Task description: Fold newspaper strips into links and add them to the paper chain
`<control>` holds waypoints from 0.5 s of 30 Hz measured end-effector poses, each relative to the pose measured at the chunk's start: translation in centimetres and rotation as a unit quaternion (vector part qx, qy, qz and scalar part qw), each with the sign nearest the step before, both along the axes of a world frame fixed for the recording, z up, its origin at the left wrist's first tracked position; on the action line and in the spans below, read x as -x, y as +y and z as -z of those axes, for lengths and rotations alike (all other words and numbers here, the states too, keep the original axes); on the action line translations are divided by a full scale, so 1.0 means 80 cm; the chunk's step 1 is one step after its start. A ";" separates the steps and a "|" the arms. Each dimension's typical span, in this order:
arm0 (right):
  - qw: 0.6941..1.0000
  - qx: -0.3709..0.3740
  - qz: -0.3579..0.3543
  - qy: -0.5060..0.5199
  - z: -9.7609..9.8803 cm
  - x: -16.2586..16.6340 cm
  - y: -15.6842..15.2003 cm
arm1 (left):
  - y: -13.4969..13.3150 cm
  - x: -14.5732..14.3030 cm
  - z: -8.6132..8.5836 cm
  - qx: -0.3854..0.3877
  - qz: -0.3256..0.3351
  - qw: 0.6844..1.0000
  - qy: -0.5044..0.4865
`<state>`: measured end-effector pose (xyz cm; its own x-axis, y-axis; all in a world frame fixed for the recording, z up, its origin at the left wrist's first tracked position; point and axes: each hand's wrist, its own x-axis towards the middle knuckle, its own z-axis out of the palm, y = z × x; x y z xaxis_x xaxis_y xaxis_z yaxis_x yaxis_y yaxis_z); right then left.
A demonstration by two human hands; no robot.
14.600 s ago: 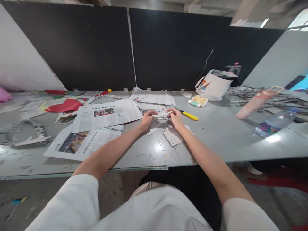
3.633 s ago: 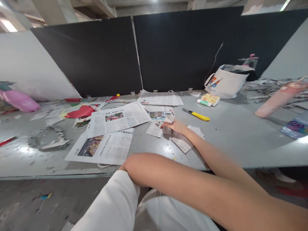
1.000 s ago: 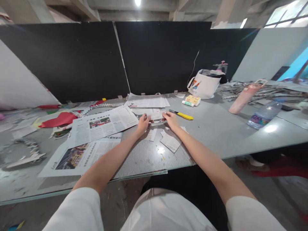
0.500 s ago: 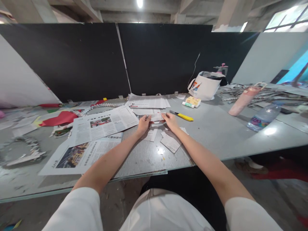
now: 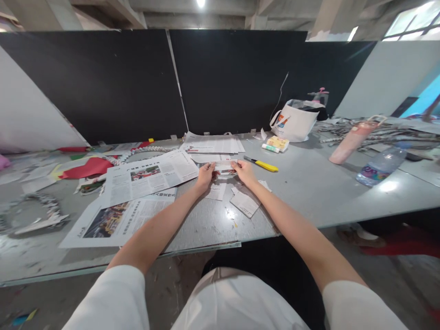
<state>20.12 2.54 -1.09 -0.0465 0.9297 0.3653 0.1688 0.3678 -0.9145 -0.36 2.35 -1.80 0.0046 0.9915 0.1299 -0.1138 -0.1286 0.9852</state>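
Between my hands is a small strip of newspaper, stretched flat just above the grey table. My left hand pinches its left end, and my right hand pinches the right end. Cut newspaper pieces lie below my right hand, and a smaller paper piece is under the strip. A yellow utility knife rests to the right of my right hand. Large newspaper sheets overlap on the table left of my left hand.
A stack of paper is at the back. Behind the knife sit a glue stick and a white bag. A pink bottle and a clear plastic bottle stand at right. A twisted paper ring lies far left.
Both hands still hold the newspaper strip, which looks slightly more level and taut. The whole view has shifted a little; the things on the table stay in place.
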 end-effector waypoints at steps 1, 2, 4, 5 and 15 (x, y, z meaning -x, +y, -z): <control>1.000 0.000 -0.002 0.002 0.001 0.000 0.000 | 0.000 0.000 0.000 -0.001 0.002 1.000 -0.001; 1.000 0.000 -0.004 0.004 0.001 0.000 0.001 | 0.000 0.001 0.000 -0.003 0.005 1.000 -0.002; 1.000 -0.001 -0.006 0.012 0.000 0.000 0.000 | -0.001 0.001 -0.001 -0.010 0.009 1.000 -0.004; 1.000 -0.001 -0.007 0.015 0.000 0.000 -0.001 | -0.001 0.002 -0.001 -0.015 0.011 1.000 -0.004; 0.999 0.002 0.013 0.033 -0.005 -0.006 -0.003 | -0.005 0.002 -0.005 -0.030 0.080 0.996 -0.026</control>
